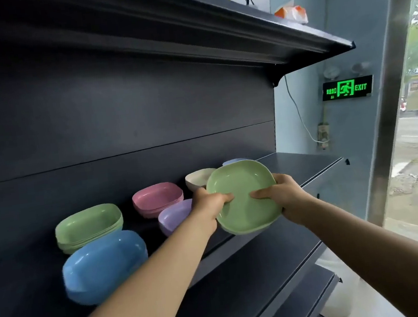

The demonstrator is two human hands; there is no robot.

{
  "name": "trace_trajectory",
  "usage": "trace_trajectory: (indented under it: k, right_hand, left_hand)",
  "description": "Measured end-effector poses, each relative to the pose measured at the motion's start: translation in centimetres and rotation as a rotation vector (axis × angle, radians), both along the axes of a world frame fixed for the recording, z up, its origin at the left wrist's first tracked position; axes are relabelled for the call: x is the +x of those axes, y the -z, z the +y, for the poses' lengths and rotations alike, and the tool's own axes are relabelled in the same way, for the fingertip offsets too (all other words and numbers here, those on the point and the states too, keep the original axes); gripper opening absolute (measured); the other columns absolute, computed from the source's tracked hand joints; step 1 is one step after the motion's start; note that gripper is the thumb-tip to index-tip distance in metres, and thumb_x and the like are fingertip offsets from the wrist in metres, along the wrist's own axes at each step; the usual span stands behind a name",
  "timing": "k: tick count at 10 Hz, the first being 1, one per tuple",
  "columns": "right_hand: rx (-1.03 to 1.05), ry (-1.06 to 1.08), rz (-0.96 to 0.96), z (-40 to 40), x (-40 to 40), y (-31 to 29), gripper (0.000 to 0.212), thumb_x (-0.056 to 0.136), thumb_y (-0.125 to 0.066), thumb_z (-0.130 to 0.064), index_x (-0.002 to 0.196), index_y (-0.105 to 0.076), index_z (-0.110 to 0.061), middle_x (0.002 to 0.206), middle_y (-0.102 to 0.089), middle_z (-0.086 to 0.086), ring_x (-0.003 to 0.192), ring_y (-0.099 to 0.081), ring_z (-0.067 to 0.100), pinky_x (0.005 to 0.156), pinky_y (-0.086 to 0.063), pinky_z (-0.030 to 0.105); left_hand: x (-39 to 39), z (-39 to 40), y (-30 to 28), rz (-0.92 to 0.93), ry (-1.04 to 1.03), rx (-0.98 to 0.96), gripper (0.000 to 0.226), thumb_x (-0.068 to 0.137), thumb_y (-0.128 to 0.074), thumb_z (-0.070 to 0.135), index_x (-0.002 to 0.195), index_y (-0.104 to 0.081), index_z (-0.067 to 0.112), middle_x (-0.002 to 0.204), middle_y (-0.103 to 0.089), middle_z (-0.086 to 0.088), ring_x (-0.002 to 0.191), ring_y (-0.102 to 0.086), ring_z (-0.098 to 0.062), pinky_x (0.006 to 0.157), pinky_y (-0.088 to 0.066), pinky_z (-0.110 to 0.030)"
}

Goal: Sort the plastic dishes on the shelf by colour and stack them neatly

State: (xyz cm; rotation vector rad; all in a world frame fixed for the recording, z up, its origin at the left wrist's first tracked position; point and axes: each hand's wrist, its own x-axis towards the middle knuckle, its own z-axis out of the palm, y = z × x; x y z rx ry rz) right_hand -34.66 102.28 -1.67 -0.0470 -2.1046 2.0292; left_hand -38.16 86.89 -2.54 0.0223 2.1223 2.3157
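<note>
Hands: left hand (209, 205), right hand (277, 197) both grip green dish (242, 193) | shelf (296, 168): green stack (88, 225)

green dish (243, 196), green stack (88, 225), pink stack (157, 199), blue (105, 266), lilac-ish bowl (175, 215), cream one (198, 179), all on a black shelf (295, 166).

I read "EXIT" in green letters on the lit sign (347, 88) on the wall, beside a running-figure pictogram; its smaller characters are illegible.
</note>
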Motion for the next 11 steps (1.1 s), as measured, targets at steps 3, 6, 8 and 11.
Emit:
trace_trajectory:
  k: [3,6,8,11]
  right_hand:
    - [0.030,-0.211,-0.200,7.8,-16.0,3.9,0.029,0.073,-0.070,0.011,0.101,-0.067,0.002,0.091,-0.069,0.014,0.084,-0.065,0.031,0.073,-0.054,0.035]
    - [0.155,-0.261,-0.298,7.6,-23.4,6.6,0.015,0.072,-0.072,0.005,0.078,-0.061,-0.004,0.090,-0.066,0.015,0.086,-0.062,0.030,0.074,-0.050,0.036]
    - [0.254,-0.314,-0.303,8.3,-24.0,6.7,0.017,0.074,-0.070,0.002,0.077,-0.055,-0.006,0.093,-0.064,0.016,0.081,-0.056,0.024,0.065,-0.044,0.029]
    - [0.470,-0.324,-0.337,8.1,-23.1,4.9,0.043,0.081,-0.072,-0.020,0.114,-0.052,-0.002,0.099,-0.055,0.009,0.088,-0.053,0.023,0.073,-0.041,0.029]
  left_hand:
    - [-11.9,7.9,4.7,-0.155,-0.370,-0.147,0.048,0.071,-0.079,0.006,0.113,-0.057,0.000,0.108,-0.064,-0.011,0.101,-0.063,-0.028,0.083,-0.051,-0.033]
    - [-16.1,9.5,6.0,-0.274,-0.568,-0.331,0.049,0.076,-0.076,0.011,0.119,-0.055,0.001,0.118,-0.062,-0.013,0.106,-0.060,-0.027,0.076,-0.045,-0.027]
    - [-16.1,10.0,6.2,-0.341,-0.575,-0.469,0.052,0.078,-0.074,0.016,0.122,-0.049,0.002,0.123,-0.058,-0.014,0.112,-0.057,-0.026,0.084,-0.043,-0.028]
    - [-14.4,10.2,3.9,-0.370,-0.472,-0.547,0.062,0.083,-0.071,0.022,0.134,-0.040,0.005,0.135,-0.049,-0.010,0.122,-0.049,-0.024,0.091,-0.040,-0.027]
